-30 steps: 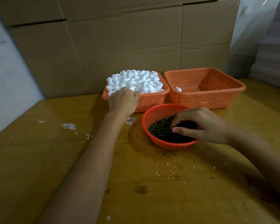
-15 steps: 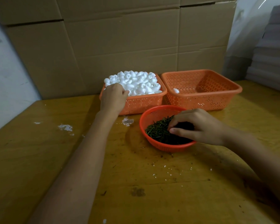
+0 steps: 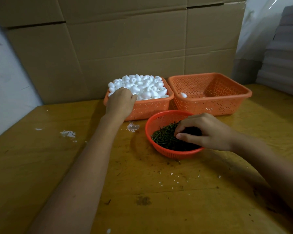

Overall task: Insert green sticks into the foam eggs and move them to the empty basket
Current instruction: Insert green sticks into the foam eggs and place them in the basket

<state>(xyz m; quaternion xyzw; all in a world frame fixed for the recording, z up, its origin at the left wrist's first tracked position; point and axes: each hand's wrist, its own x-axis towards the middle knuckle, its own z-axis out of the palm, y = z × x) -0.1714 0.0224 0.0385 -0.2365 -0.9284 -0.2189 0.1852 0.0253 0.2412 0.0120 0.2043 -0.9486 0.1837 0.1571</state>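
Observation:
White foam eggs (image 3: 142, 86) heap up in the left orange basket (image 3: 152, 106). My left hand (image 3: 120, 102) reaches over that basket's front left corner, fingers curled down round an egg in the heap, fingertips hidden. To its right stands a second orange basket (image 3: 210, 105) with one foam egg (image 3: 183, 95) lying in it. In front, a round red basket (image 3: 159, 116) holds a pile of green sticks (image 3: 162, 138). My right hand (image 3: 206, 130) is inside it, fingers and thumb pinching sticks.
Everything stands on a worn yellow wooden table (image 3: 142, 183) with white foam crumbs (image 3: 68, 133) scattered at the left. Large cardboard boxes (image 3: 125, 48) wall off the back. A grey stack (image 3: 286, 56) rises at the far right.
My left hand has slid left along the egg basket's front and its fingers have curled into the eggs. My right hand has stayed in the sticks.

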